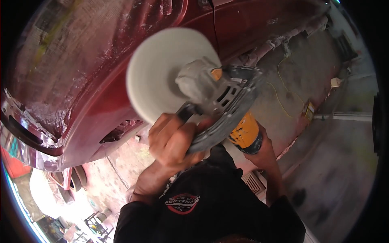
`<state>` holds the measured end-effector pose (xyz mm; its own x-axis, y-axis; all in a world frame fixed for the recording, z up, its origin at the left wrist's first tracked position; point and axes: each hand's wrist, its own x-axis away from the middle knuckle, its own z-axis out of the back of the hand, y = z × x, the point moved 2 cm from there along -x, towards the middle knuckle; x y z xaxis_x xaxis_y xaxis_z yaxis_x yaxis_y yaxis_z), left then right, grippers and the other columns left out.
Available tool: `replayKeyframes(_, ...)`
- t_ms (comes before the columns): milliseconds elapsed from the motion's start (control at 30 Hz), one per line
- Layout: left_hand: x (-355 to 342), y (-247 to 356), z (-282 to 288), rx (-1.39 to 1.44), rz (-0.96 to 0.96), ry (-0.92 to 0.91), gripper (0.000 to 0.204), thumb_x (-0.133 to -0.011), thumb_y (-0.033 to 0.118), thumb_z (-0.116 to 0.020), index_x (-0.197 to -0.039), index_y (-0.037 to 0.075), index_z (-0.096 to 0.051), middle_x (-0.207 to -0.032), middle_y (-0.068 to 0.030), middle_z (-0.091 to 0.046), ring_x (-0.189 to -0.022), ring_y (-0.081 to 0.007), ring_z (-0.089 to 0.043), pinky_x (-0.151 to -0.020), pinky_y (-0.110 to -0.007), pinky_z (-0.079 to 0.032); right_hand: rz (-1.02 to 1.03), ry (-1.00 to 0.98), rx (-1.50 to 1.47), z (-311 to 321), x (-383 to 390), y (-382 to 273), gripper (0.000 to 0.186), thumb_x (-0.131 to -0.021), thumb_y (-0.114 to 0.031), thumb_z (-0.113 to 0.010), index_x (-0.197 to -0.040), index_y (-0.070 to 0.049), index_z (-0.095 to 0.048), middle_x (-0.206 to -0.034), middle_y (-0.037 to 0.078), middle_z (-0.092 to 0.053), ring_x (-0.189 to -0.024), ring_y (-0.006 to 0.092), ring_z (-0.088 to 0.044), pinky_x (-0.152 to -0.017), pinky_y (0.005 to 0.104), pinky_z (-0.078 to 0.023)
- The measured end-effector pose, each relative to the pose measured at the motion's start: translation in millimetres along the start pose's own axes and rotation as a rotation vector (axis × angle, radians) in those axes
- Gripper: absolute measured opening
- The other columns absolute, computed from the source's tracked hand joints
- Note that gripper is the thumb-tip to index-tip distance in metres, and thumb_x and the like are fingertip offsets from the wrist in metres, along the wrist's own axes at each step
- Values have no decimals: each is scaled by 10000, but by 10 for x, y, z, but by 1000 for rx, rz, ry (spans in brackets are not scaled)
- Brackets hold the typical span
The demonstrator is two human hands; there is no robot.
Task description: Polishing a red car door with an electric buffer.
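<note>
Head view, polisher (210, 93) handle inside left fingers (170, 139)

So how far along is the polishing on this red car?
Mid-job. The red car body carries whitish streaks and residue beside glossier patches. Left hand grips the loop handle, right hand the yellow body of the polisher; its white pad faces the panel. The streaked areas remain.

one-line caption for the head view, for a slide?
Left hand on loop handle, right hand on polisher, pad against red car.
</note>
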<state>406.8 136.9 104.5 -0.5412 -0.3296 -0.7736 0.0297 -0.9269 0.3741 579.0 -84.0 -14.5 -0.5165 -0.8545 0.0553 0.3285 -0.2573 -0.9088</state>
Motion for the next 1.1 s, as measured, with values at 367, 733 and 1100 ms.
replayKeyframes(367, -255, 51, -348, 49, 58, 107, 206, -648, -27, -783, -761, 31, -620, -621, -77, -534, -505, -242, -526, -467, -350, -404, -47, 23, 132, 449, 39, -167, 941, -664, 0, -777, -1509, -45, -367, -1272, 218, -654, -1242, 316, -629, -1027, 403, -483)
replayKeyframes(733, -778, 12, -932, 253, 107, 212, 233, -597, 10, -727, -734, 61, -545, -642, -129, -557, -568, -343, -578, -528, -437, -453, -179, 208, 191, 954, 40, -200, 952, -600, 13, -761, -1474, -4, -384, -1251, 167, -632, -1149, 264, -628, -1012, 381, -477)
replayKeyframes(1100, -352, 109, -268, 124, 142, 214, 212, -604, -4, -727, -754, 50, -586, -642, -110, -540, -561, -306, -571, -509, -398, -445, -43, 103, 312, 771, 109, -474, 941, -640, 2, -753, -1498, -19, -369, -1251, 164, -648, -1174, 263, -639, -1015, 373, -480)
